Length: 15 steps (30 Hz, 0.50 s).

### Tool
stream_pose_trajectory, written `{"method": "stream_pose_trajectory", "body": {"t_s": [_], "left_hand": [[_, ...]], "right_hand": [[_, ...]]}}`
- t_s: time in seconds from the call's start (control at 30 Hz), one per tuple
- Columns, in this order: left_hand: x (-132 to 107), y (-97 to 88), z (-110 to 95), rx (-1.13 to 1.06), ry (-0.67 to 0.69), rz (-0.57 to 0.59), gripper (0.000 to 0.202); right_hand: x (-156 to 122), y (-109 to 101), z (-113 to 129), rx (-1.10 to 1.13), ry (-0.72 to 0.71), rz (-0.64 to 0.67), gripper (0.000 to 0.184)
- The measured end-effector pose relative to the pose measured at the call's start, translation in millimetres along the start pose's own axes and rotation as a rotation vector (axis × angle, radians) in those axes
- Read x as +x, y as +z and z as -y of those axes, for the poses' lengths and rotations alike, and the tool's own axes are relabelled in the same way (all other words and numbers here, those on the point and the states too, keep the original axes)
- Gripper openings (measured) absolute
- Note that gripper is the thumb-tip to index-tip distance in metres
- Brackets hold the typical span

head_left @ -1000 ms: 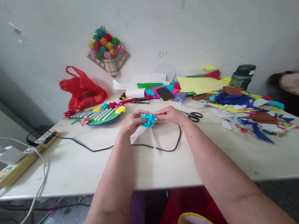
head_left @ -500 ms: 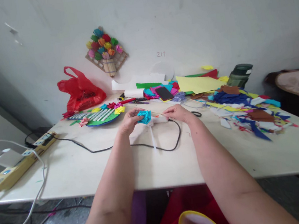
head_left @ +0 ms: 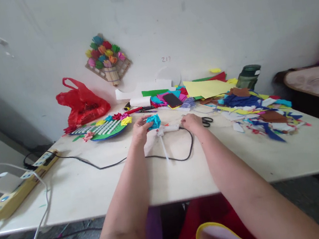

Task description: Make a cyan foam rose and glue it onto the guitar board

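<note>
Head view: left hand [head_left: 139,129] clamps blue paper flower [head_left: 154,121]; right hand [head_left: 191,122], 3 o'clock, touches glue gun [head_left: 169,128], grip unclear.

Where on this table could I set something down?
Bare: the near strip of the table, from the black cable to the front edge, and the near right corner in front of the paper scraps. Crowded: the back by the wall, and the middle around the left hand and right hand.

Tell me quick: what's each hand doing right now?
Left hand: closed on the folded teal paper flower.
Right hand: at the white plastic glue gun; grip cannot be told.
</note>
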<state>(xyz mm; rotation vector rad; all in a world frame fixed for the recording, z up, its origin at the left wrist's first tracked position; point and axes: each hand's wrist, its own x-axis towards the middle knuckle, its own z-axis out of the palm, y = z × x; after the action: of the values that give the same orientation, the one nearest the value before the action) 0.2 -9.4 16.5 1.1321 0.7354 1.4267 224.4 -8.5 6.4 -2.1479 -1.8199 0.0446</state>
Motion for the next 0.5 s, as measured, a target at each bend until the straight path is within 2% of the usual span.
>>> {"method": "stream_pose_trajectory", "body": {"t_s": [0.1,0.2,0.33,0.5], "left_hand": [[-2,3.2,-1,0.01,0.002,0.01,0.042],[-2,4.3,0,0.037,-0.003,0.008,0.041],[-1,4.8,4,0.062,0.002,0.039,0.041],[-1,6.0,7,0.079,0.004,0.082,0.041]], "right_hand": [[1,0,4,0.114,-0.101,-0.125,0.029],[0,-3,14,0.432,-0.251,-0.171,0.03],[-6,-10,31,0.889,-0.427,-0.021,0.037],[-12,-13,39,1.036,-0.555,0.101,0.043]]}}
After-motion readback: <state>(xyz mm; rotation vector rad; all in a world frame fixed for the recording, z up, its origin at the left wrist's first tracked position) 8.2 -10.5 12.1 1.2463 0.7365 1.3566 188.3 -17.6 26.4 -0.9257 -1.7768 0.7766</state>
